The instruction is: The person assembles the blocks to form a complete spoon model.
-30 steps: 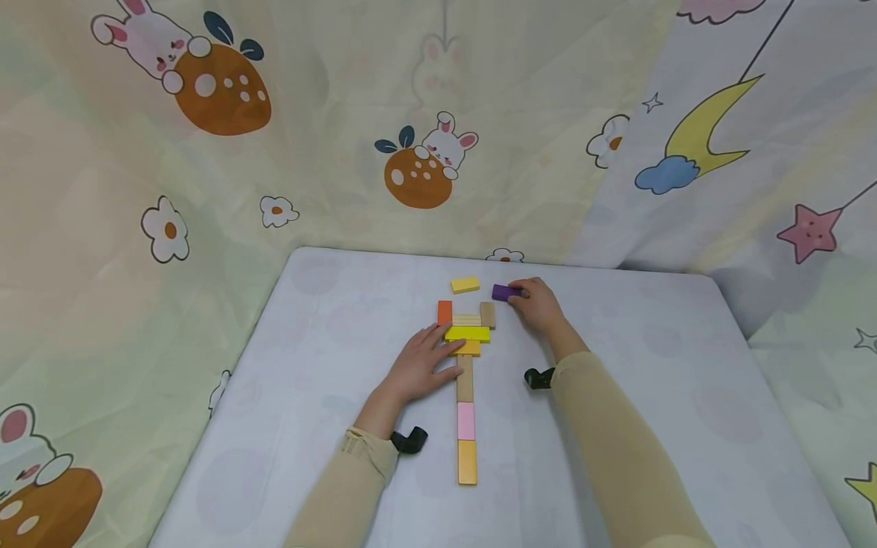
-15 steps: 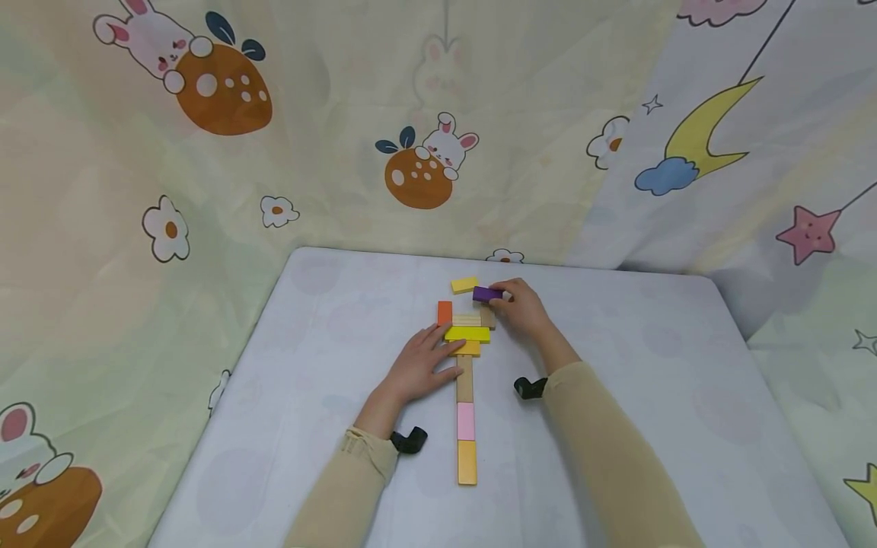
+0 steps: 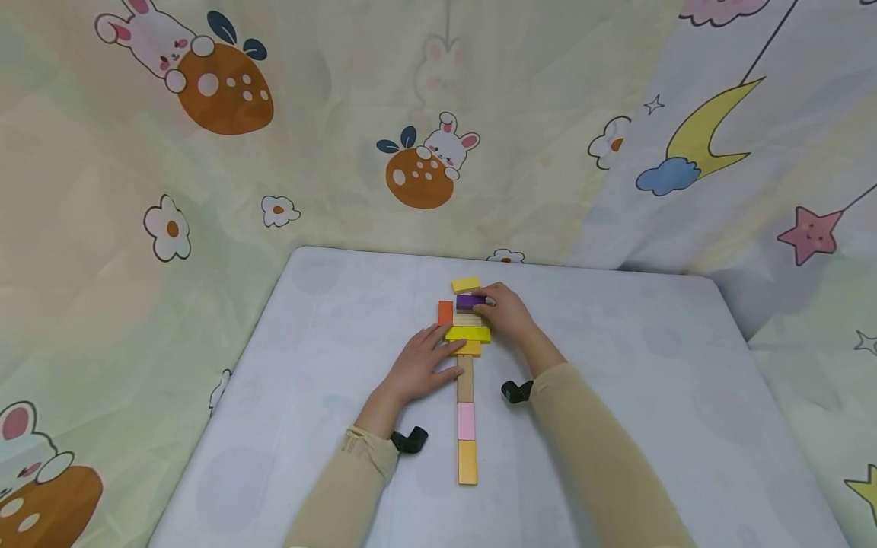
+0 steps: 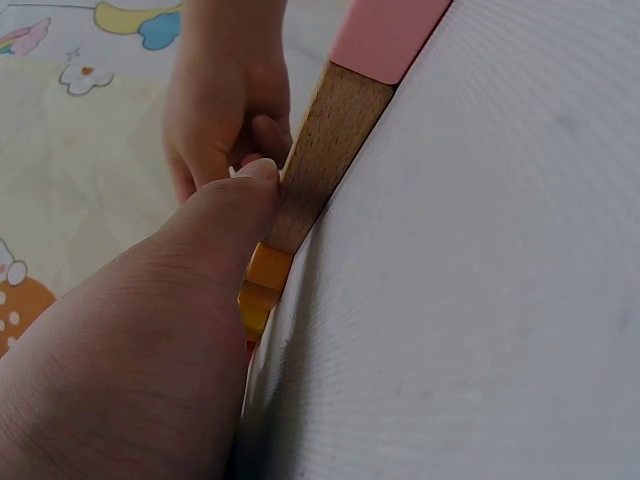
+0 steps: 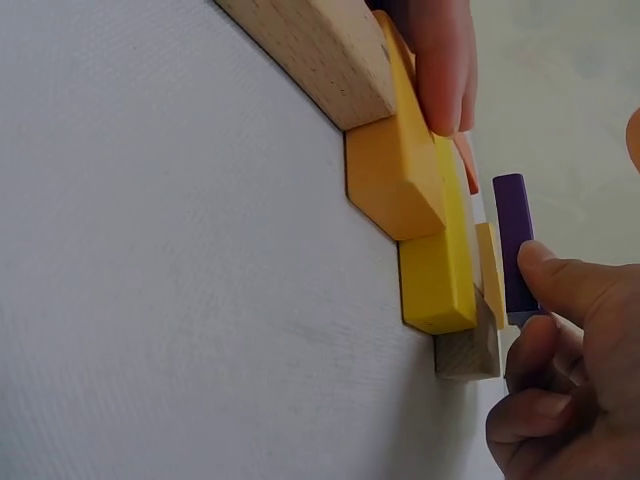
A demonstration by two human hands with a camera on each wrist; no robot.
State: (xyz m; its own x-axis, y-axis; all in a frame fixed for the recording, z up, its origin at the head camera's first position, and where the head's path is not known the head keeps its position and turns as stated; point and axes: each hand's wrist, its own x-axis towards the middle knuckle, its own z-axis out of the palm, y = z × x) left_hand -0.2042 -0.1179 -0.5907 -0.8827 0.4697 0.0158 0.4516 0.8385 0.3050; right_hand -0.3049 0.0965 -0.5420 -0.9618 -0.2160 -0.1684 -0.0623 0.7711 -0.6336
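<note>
My right hand (image 3: 510,312) pinches a purple wooden block (image 3: 469,302) between thumb and fingers. In the right wrist view that block is raised off the table, above the far end of the block row. My left hand (image 3: 418,365) lies with fingers spread over the row. Its fingertips touch the bright yellow block (image 3: 473,334), the orange-yellow block (image 3: 471,348) and the plain wood block (image 3: 465,387). A red-orange block (image 3: 445,312) and a pale wood piece (image 3: 467,320) sit just beyond. Nearer stand a pink block (image 3: 466,421) and a golden block (image 3: 467,462), end to end.
Behind the purple block, a loose yellow block (image 3: 466,285) lies slightly askew. The white table (image 3: 274,426) ends at a printed cloth backdrop (image 3: 329,190). A black wrist camera (image 3: 517,392) juts from the right cuff, and another camera (image 3: 409,440) from the left.
My right hand has carried the purple block leftward, from the right side to above the far end of the row. My left hand has stayed in place.
</note>
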